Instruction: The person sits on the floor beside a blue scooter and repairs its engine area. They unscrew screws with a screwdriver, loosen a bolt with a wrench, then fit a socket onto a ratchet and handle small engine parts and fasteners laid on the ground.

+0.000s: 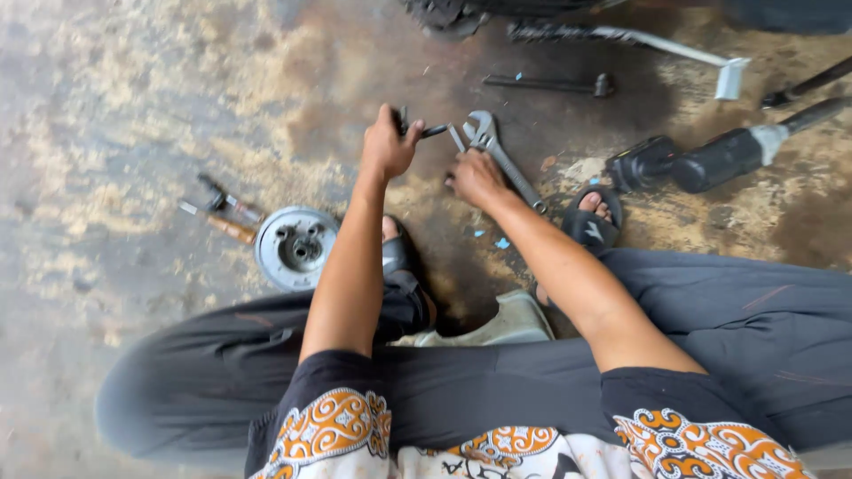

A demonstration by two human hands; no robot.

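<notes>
1. Left hand (388, 146): fingers closed around a small dark tool (417, 129), held just above the stained floor (133, 106).
2. Right hand (475, 176): resting on the floor, fingers curled onto the handle of an adjustable wrench (499, 153) with its head pointing away.
3. Round metal hub (295, 247): on the floor left of the left forearm.
4. Pliers (222, 210): beside the hub.
5. Black power tool (710, 160): far right.

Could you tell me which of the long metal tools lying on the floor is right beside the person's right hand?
The adjustable wrench, silver with an open jaw, lies touching the right hand. The dark bar and the white-ended lever lie farther off, untouched.
</notes>
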